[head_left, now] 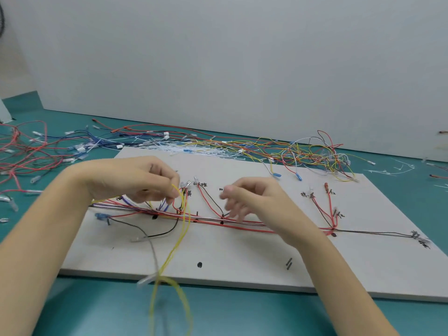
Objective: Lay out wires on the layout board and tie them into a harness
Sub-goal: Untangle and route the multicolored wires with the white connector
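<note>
1. The layout board (pixel 242 270) lies flat on the teal surface (pixel 72 311), a pale panel with handwritten marks, black dots and short black pegs.
2. A bundle of wires (pixel 242 223) — mostly red, with white and dark strands — runs along the board from left to right, with branches rising toward the marked spots at the far edge.
3. The left hand (pixel 131 178) hovers over the left part of the board; its fingers (pixel 173 194) are curled and pinch a yellow wire (pixel 180 238) near the top of its loop.
4. That yellow wire hangs down from the pinch, crosses the bundle and the board's near edge, and trails blurred over the surface toward the camera.
5. The right hand (pixel 252 202) is above the middle of the bundle, fingers loosely spread and blurred — they hold nothing that can be made out, though the fingertips are near the red strands.
6. A dark wire (pixel 160 235) curves across the board's left half, ending beside a blue connector (pixel 100 217).
7. Beyond the board, loose wires (pixel 303 151) in yellow, red and white lie tangled against the grey wall (pixel 242 57); more red and blue ones (pixel 36 151) lie at the far left.
8. White cable ties (pixel 194 150) lie scattered at the board's far edge.
</note>
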`<action>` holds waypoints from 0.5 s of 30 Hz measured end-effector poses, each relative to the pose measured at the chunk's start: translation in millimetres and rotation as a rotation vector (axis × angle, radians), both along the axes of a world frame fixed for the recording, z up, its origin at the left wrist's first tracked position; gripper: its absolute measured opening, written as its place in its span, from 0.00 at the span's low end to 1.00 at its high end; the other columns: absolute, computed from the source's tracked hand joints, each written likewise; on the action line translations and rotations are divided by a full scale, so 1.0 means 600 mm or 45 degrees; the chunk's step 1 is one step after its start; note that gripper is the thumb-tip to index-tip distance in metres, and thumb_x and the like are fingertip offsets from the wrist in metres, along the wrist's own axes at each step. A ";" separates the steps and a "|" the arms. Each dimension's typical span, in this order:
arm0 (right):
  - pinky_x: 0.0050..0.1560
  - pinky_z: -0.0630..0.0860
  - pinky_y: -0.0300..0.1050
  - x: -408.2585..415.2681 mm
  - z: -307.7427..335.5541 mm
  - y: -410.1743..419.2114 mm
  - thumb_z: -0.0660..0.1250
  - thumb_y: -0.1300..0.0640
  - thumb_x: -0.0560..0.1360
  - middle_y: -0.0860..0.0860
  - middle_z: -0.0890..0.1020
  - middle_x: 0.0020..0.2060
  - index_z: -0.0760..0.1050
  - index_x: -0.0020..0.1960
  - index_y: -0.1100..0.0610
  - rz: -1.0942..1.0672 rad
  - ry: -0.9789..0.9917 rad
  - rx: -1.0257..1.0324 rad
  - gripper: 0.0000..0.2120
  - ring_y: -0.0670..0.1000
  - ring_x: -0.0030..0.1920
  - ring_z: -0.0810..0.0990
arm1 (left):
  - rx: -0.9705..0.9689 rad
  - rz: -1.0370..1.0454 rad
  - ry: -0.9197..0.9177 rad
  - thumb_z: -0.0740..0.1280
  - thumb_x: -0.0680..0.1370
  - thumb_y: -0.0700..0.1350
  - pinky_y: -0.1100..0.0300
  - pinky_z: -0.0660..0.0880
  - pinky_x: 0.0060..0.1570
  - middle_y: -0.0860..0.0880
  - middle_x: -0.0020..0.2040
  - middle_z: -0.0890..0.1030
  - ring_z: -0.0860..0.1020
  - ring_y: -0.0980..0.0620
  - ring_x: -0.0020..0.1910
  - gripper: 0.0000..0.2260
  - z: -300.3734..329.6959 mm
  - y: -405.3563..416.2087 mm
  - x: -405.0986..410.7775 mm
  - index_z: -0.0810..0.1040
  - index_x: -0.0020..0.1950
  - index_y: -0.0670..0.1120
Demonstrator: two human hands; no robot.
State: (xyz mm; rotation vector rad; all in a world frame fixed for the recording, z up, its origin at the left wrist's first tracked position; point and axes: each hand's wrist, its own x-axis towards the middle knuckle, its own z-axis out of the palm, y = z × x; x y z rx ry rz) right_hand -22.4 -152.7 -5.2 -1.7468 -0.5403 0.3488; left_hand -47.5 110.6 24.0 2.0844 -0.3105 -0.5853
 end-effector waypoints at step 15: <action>0.32 0.77 0.39 -0.018 0.004 0.020 0.63 0.58 0.77 0.49 0.76 0.29 0.83 0.50 0.58 0.247 0.672 0.538 0.09 0.48 0.29 0.78 | -0.263 0.354 -0.196 0.70 0.68 0.67 0.70 0.56 0.22 0.50 0.33 0.75 0.63 0.54 0.26 0.16 -0.003 -0.035 0.012 0.82 0.44 0.55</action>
